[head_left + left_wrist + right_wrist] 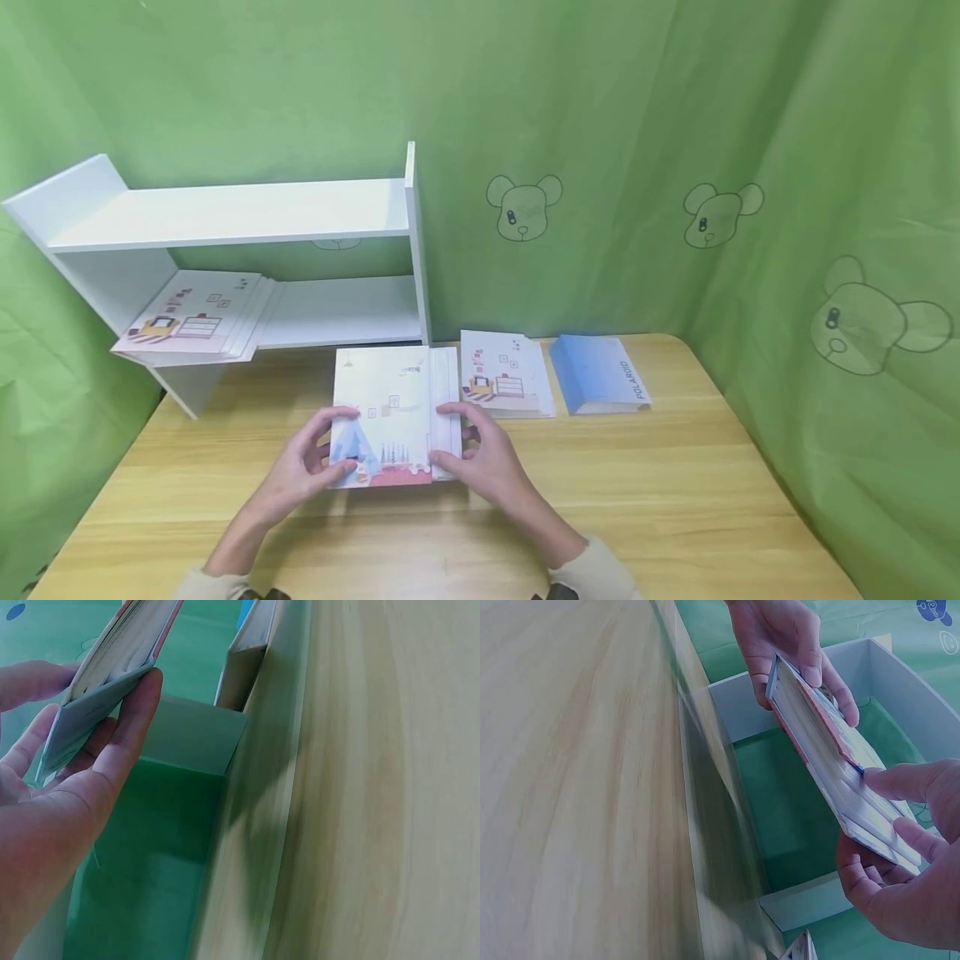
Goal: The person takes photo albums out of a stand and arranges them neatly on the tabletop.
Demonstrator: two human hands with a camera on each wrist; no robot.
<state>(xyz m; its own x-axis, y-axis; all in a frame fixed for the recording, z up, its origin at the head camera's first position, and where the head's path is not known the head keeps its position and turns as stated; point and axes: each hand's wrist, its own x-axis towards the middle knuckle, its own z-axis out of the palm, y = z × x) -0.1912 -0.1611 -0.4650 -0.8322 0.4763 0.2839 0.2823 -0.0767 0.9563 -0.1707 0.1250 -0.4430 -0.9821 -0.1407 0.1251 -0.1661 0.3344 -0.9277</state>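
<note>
In the head view a photo album (382,387) with a pale illustrated cover is held up over the table's middle, its white pages showing past the cover at the right. My left hand (303,458) grips its left edge, thumb and fingertips on the front. At the opposite edge, my right hand (487,454) pinches the protruding pages. The left wrist view shows the album (109,671) tilted, spine toward the left hand (75,780). From the right wrist, the page edges of the album (832,765) fan slightly near the right hand (915,870).
A white two-tier shelf (247,212) stands at the back left. On its lower board lies a stack of similar albums (191,321), jutting over the front. Behind the right hand lie an illustrated album (506,379) and a blue POLAROID album (600,375). Green curtain (600,108) surrounds the table.
</note>
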